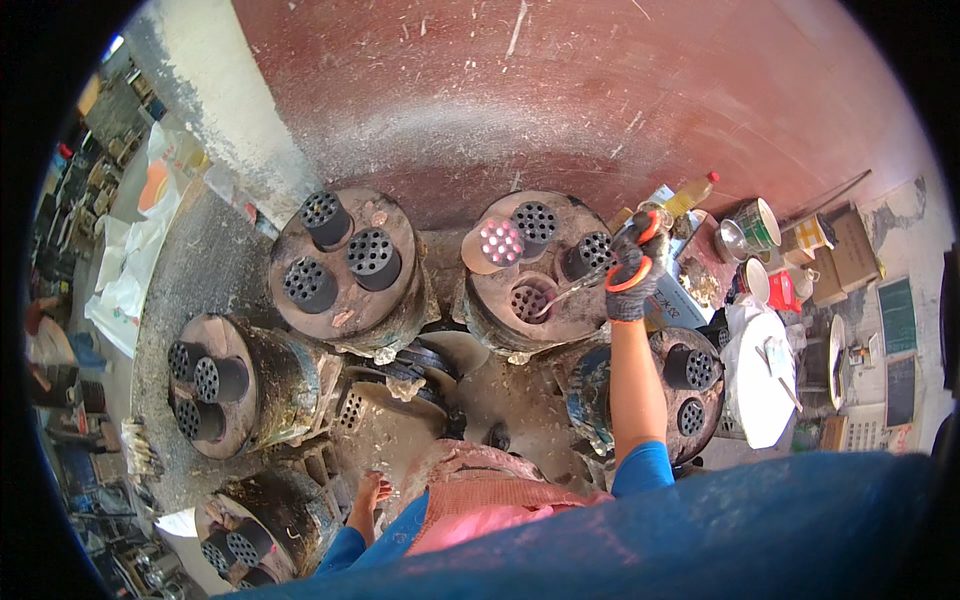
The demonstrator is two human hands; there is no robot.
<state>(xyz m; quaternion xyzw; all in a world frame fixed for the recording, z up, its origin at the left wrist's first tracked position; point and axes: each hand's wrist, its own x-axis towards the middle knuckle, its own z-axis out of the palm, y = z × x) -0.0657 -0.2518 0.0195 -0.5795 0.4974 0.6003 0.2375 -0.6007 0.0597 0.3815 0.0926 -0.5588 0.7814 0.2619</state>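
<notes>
My right hand [630,270], in a dark glove with orange parts, grips metal tongs [580,287] with orange loop handles. The tongs slant down to the open hole of a round stove [500,325], where a pinkish honeycomb briquette [527,302] sits below the rim. Beside the hole, a pale briquette with a glowing pink top [500,243] stands on the stove. Two black honeycomb briquettes share that top: one at the back [535,225], one at the right [588,257]. Low beside my apron, my bare left hand [374,489] holds nothing, its fingers loosely apart.
More round stoves bearing black briquettes stand to the left [335,300], lower left [240,385] and right [655,380]. A red wall [450,100] rises behind. At the right are a bottle of yellow liquid [692,195], a cardboard box [850,250] and a white-covered table [755,410].
</notes>
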